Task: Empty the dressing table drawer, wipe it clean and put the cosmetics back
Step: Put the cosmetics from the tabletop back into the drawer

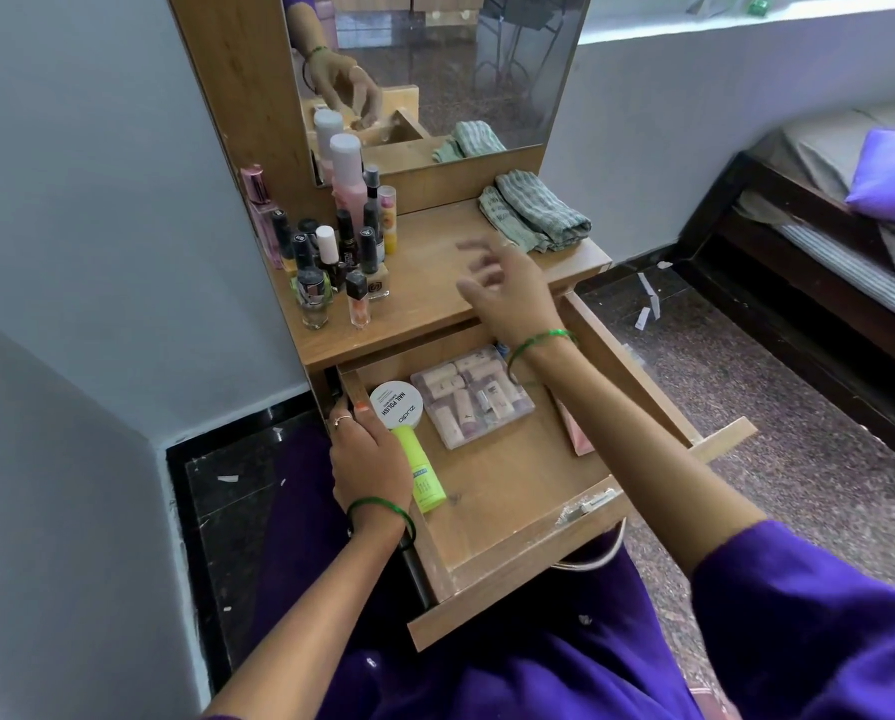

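Drawer (518, 517) between both hands, open

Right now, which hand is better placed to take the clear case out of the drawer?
Right. The right hand hovers open and free just above the clear case, while the left hand grips the drawer side.

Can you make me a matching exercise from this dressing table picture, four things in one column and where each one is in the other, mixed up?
Things:
1. folded cloth
2. yellow-green tube
3. round white nail polish tub
4. left hand

Places:
A. on the drawer's left edge
B. on the tabletop, right side, below the mirror
C. lying in the drawer along its left side
D. in the drawer's back left corner

Pairs: 1-B, 2-C, 3-D, 4-A
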Action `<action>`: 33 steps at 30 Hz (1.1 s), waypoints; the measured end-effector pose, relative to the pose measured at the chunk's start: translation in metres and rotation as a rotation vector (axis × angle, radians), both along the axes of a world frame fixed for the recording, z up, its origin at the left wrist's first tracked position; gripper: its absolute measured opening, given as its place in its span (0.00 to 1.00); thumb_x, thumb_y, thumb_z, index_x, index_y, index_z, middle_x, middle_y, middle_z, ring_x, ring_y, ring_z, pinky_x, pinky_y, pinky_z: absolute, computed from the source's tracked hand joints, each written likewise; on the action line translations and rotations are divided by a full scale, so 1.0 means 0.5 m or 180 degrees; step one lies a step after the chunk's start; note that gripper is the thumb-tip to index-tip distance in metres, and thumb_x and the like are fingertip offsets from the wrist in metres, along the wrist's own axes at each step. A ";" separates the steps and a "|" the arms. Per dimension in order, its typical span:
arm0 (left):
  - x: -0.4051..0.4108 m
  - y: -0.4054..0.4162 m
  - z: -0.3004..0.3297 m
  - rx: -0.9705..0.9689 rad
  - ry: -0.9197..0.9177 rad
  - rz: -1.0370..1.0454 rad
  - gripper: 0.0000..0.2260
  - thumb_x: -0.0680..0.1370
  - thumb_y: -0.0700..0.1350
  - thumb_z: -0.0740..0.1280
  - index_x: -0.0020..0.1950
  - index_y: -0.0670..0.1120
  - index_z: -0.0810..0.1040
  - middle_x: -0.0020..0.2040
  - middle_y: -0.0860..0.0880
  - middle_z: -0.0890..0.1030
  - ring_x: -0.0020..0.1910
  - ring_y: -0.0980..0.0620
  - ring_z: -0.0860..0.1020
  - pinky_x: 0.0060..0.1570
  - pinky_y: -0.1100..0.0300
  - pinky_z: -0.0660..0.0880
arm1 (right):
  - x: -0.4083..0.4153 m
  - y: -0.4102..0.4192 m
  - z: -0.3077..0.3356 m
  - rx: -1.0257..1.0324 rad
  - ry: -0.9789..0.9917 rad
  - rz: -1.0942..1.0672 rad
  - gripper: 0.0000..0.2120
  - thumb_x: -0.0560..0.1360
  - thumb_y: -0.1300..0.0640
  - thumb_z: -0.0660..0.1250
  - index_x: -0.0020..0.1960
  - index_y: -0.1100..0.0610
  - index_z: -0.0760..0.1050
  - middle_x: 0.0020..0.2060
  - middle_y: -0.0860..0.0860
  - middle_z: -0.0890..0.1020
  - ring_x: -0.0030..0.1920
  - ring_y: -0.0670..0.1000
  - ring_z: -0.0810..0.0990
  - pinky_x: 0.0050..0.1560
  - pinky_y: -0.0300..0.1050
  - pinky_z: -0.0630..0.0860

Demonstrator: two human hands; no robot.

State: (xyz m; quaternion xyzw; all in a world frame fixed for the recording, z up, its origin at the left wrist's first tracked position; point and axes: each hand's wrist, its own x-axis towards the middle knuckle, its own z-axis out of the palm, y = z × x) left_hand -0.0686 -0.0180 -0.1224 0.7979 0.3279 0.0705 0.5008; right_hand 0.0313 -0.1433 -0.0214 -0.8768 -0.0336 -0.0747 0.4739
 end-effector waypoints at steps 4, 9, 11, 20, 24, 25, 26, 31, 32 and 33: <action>0.002 0.001 -0.003 0.0040 0.0028 0.0010 0.17 0.83 0.50 0.49 0.64 0.44 0.70 0.55 0.45 0.78 0.53 0.42 0.77 0.41 0.53 0.65 | 0.068 0.053 0.031 -0.0856 -0.0374 0.0409 0.33 0.71 0.67 0.59 0.71 0.44 0.63 0.52 0.52 0.70 0.47 0.52 0.74 0.48 0.37 0.72; 0.002 0.002 -0.002 0.0041 -0.0017 -0.0012 0.17 0.83 0.50 0.49 0.67 0.46 0.69 0.59 0.45 0.78 0.56 0.42 0.77 0.41 0.54 0.65 | 0.126 0.093 0.055 -0.1190 -0.0381 0.0567 0.24 0.72 0.65 0.58 0.68 0.57 0.69 0.51 0.55 0.68 0.51 0.56 0.73 0.55 0.47 0.72; 0.003 0.003 -0.005 0.0041 -0.0023 -0.0024 0.18 0.83 0.50 0.49 0.67 0.46 0.69 0.59 0.45 0.78 0.56 0.43 0.77 0.41 0.54 0.65 | 0.142 0.098 0.052 -0.1271 -0.0385 0.0520 0.21 0.73 0.64 0.58 0.66 0.57 0.71 0.53 0.57 0.70 0.53 0.56 0.73 0.56 0.46 0.71; 0.004 0.004 -0.007 0.0055 -0.0115 -0.0043 0.17 0.83 0.50 0.49 0.67 0.46 0.69 0.56 0.46 0.78 0.54 0.44 0.78 0.39 0.54 0.68 | 0.154 0.098 0.026 -0.1057 -0.0764 0.0123 0.10 0.69 0.66 0.65 0.48 0.55 0.71 0.44 0.53 0.78 0.43 0.54 0.77 0.45 0.53 0.77; 0.004 0.005 -0.005 0.0029 -0.0113 -0.0048 0.18 0.83 0.50 0.49 0.68 0.46 0.68 0.58 0.46 0.78 0.55 0.44 0.77 0.41 0.54 0.69 | 0.140 0.067 0.028 -0.0736 -0.0693 -0.0035 0.06 0.67 0.67 0.67 0.41 0.60 0.71 0.34 0.50 0.78 0.37 0.50 0.79 0.43 0.51 0.77; 0.004 0.005 -0.004 0.0024 -0.0116 -0.0047 0.18 0.83 0.50 0.49 0.68 0.46 0.68 0.58 0.46 0.78 0.55 0.44 0.77 0.41 0.54 0.68 | 0.132 0.054 0.030 -0.0683 -0.0704 -0.0081 0.05 0.66 0.66 0.67 0.41 0.61 0.73 0.33 0.50 0.78 0.36 0.49 0.79 0.44 0.51 0.77; 0.004 0.005 -0.004 0.0018 -0.0128 -0.0044 0.18 0.83 0.50 0.49 0.68 0.46 0.68 0.58 0.45 0.78 0.55 0.44 0.77 0.42 0.54 0.68 | 0.122 0.040 0.033 -0.0635 -0.0715 -0.0131 0.05 0.66 0.66 0.67 0.42 0.61 0.74 0.33 0.49 0.79 0.36 0.48 0.78 0.44 0.50 0.77; 0.004 0.007 -0.010 -0.0006 -0.0161 -0.0036 0.17 0.83 0.50 0.49 0.67 0.46 0.69 0.57 0.45 0.78 0.54 0.43 0.77 0.41 0.54 0.67 | 0.029 -0.056 0.049 -0.0481 -0.0770 -0.0434 0.09 0.66 0.64 0.70 0.46 0.59 0.76 0.36 0.53 0.81 0.36 0.51 0.80 0.43 0.44 0.78; 0.004 0.008 -0.010 -0.0014 -0.0163 -0.0033 0.17 0.83 0.50 0.50 0.67 0.46 0.69 0.57 0.44 0.77 0.54 0.43 0.76 0.42 0.54 0.66 | 0.006 -0.078 0.045 -0.0490 -0.0792 -0.0525 0.09 0.67 0.63 0.69 0.47 0.59 0.76 0.36 0.52 0.81 0.36 0.50 0.79 0.42 0.41 0.78; 0.004 0.007 -0.009 -0.0021 -0.0163 -0.0023 0.17 0.83 0.50 0.50 0.66 0.45 0.70 0.57 0.44 0.77 0.55 0.42 0.76 0.42 0.54 0.66 | -0.015 -0.098 0.038 -0.0551 -0.0816 -0.0621 0.09 0.68 0.63 0.69 0.48 0.59 0.76 0.36 0.52 0.80 0.35 0.49 0.79 0.42 0.39 0.77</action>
